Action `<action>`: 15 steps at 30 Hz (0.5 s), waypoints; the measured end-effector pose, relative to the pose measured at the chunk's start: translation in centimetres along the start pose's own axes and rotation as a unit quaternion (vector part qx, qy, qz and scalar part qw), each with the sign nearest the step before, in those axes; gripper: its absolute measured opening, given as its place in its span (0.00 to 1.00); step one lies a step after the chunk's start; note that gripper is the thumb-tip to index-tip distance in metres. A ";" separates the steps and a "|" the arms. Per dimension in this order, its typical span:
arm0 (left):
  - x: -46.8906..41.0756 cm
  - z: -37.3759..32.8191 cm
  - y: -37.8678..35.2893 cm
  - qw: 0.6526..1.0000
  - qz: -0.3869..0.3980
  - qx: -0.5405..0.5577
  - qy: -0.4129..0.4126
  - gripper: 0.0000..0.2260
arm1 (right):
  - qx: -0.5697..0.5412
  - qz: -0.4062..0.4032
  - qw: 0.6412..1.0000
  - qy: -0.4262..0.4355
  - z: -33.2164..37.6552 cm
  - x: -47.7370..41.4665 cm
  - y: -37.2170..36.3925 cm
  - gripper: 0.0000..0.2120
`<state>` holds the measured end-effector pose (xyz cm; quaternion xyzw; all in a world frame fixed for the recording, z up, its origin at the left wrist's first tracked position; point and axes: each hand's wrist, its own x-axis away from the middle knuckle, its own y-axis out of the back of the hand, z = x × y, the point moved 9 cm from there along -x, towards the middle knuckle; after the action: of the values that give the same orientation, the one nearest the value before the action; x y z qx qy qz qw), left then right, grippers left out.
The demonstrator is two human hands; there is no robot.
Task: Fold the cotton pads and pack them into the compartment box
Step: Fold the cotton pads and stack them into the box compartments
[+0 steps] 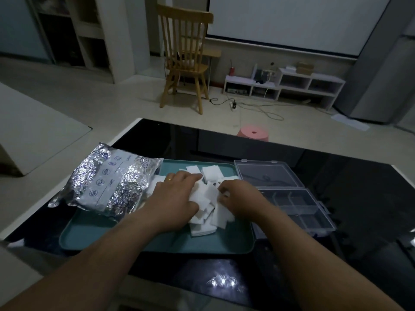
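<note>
A loose heap of white square cotton pads (207, 209) lies on a teal tray (89, 232) in front of me. My left hand (175, 198), with a ring on one finger, rests palm down on the left side of the heap, fingers spread over the pads. My right hand (240, 196) sits on the right side of the heap with its fingers curled onto a pad. To the right of the tray stands a clear plastic compartment box (298, 209), its lid (267, 173) open and lying flat behind it. The compartments look empty.
A crinkled silver foil bag (107, 182) lies on the tray's left half. The tray and box sit on a glossy black table (359, 198). Beyond it are a pink stool (253, 133), a wooden chair (186, 57) and low white shelves (285, 86).
</note>
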<state>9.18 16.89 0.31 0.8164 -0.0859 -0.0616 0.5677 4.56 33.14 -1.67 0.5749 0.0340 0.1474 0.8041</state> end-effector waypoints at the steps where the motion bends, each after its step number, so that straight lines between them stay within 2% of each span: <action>1: 0.2 0.1 0.6 1.000 -0.021 0.011 0.009 0.36 | -0.009 -0.014 1.000 -0.001 -0.1 0.2 0.6 0.09; 5: 1.1 0.4 3.0 0.988 -0.124 0.081 0.051 0.34 | -0.099 -0.111 0.989 -0.007 -1.2 1.3 4.4 0.08; 9: 1.7 -1.0 3.2 0.981 -0.132 0.128 0.067 0.32 | -0.096 -0.082 0.992 -0.009 -1.3 1.7 3.3 0.11; 11: 1.8 -1.7 3.2 0.979 -0.132 0.144 0.061 0.31 | -0.090 -0.111 0.990 -0.006 -0.9 1.7 3.1 0.12; 13: 1.9 -2.0 3.5 0.975 -0.143 0.159 0.059 0.27 | -0.165 -0.172 0.971 -0.014 -1.1 1.9 4.3 0.12; 15: 1.9 -1.6 3.6 0.972 -0.159 0.163 0.061 0.25 | -0.296 -0.160 0.941 -0.042 -1.9 1.5 4.3 0.15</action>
<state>11.11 16.77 4.25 0.9035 0.0715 -0.0863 0.4137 4.67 36.60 1.90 0.3031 0.0467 -0.0040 0.9518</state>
